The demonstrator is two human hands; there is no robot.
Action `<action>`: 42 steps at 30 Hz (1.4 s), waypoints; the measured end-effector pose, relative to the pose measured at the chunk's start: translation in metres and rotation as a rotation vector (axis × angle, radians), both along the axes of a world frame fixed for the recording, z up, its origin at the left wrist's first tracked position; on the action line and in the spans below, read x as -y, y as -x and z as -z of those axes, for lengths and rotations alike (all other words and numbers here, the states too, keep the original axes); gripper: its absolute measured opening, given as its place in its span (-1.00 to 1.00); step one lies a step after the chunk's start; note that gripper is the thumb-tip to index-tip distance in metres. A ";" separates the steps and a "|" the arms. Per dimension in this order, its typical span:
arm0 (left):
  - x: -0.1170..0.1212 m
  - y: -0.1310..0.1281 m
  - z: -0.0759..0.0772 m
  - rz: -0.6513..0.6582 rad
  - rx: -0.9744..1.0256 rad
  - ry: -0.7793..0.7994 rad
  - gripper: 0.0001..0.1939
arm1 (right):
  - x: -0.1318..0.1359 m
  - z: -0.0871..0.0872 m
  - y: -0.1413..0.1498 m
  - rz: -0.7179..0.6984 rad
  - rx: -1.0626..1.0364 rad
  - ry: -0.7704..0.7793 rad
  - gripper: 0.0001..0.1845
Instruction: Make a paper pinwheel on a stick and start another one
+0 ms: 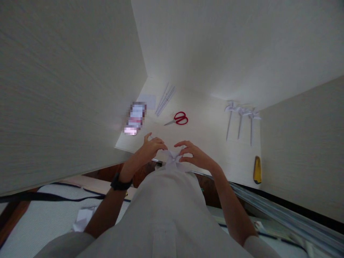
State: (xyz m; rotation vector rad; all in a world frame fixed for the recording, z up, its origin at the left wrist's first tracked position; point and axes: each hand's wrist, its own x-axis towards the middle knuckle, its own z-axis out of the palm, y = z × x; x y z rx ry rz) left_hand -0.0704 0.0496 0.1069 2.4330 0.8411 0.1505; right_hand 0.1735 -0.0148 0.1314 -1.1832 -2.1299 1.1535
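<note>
At the near edge of the white surface, a white paper pinwheel (173,158) with folded blades sits between my two hands, close to my shirt. My left hand (151,147), palm turned inward, pinches a blade on the pinwheel's left side. On the other side, the curled fingers of my right hand (194,154) hold the right blades. The lower part of the pinwheel blends into my light shirt, so I cannot tell whether it has a stick. Just beyond the hands lie red-handled scissors (181,118), blades pointing left.
Thin white sticks (165,100) and a white paper piece (149,101) lie at the back left, near a blurred phone (135,118). Three paper pinwheels on sticks (240,114) rest at the right. A yellow-and-black tool (257,170) lies by the right wall (301,143).
</note>
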 end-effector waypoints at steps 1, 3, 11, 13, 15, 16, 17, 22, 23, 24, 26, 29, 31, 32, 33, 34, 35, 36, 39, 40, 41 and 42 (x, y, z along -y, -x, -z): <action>0.000 0.001 -0.001 0.002 -0.002 -0.003 -0.72 | 0.000 0.000 0.000 0.009 -0.009 0.003 -0.73; 0.000 0.003 -0.001 -0.006 -0.012 -0.010 -0.72 | 0.000 -0.002 0.002 0.038 -0.027 0.004 -0.73; -0.006 0.007 0.019 -0.058 -0.029 -0.041 -0.73 | 0.011 0.004 0.001 0.377 -0.056 -0.079 -0.58; -0.002 0.011 0.021 -0.068 -0.019 -0.051 -0.73 | 0.015 0.020 -0.009 0.556 -0.015 -0.136 -0.56; 0.004 0.018 0.023 -0.091 -0.008 -0.062 -0.72 | 0.021 0.043 -0.021 0.784 0.059 -0.213 -0.56; 0.007 0.021 0.023 -0.109 -0.002 -0.067 -0.71 | 0.025 0.056 -0.027 0.905 0.110 -0.255 -0.55; 0.010 0.025 0.024 -0.127 0.005 -0.071 -0.71 | 0.029 0.070 -0.032 1.017 0.168 -0.295 -0.52; 0.025 0.039 0.032 -0.231 0.038 -0.074 -0.71 | 0.052 0.136 -0.040 1.213 0.436 -0.324 -0.50; 0.027 0.039 0.033 -0.253 0.044 -0.071 -0.71 | 0.055 0.144 -0.039 1.218 0.481 -0.323 -0.50; 0.029 0.039 0.034 -0.275 0.050 -0.067 -0.71 | 0.058 0.151 -0.039 1.221 0.523 -0.323 -0.50; 0.030 0.035 0.035 -0.322 0.065 -0.062 -0.72 | 0.060 0.159 -0.039 1.219 0.596 -0.327 -0.50; 0.028 0.022 0.038 -0.390 0.098 -0.060 -0.72 | 0.060 0.163 -0.040 1.209 0.681 -0.339 -0.50; 0.026 0.009 0.038 -0.425 0.127 -0.055 -0.73 | 0.059 0.164 -0.041 1.201 0.724 -0.347 -0.50; 0.024 0.002 0.038 -0.438 0.142 -0.050 -0.73 | 0.059 0.164 -0.041 1.196 0.742 -0.350 -0.50; 0.023 -0.005 0.037 -0.450 0.157 -0.044 -0.73 | 0.059 0.164 -0.041 1.191 0.757 -0.352 -0.50; 0.021 -0.012 0.036 -0.461 0.171 -0.039 -0.73 | 0.060 0.164 -0.041 1.185 0.770 -0.353 -0.50; 0.020 -0.019 0.034 -0.472 0.183 -0.034 -0.73 | 0.060 0.164 -0.041 1.179 0.780 -0.353 -0.51; 0.020 -0.025 0.032 -0.484 0.195 -0.031 -0.73 | 0.060 0.164 -0.041 1.173 0.787 -0.351 -0.50; 0.021 -0.041 0.029 -0.505 0.225 -0.023 -0.72 | 0.060 0.165 -0.040 1.158 0.798 -0.345 -0.50; 0.022 -0.045 0.028 -0.505 0.232 -0.020 -0.73 | 0.060 0.165 -0.040 1.156 0.800 -0.342 -0.50; 0.024 -0.049 0.028 -0.503 0.236 -0.016 -0.73 | 0.060 0.165 -0.040 1.157 0.801 -0.339 -0.49; 0.026 -0.052 0.029 -0.500 0.238 -0.013 -0.73 | 0.060 0.166 -0.039 1.159 0.803 -0.336 -0.49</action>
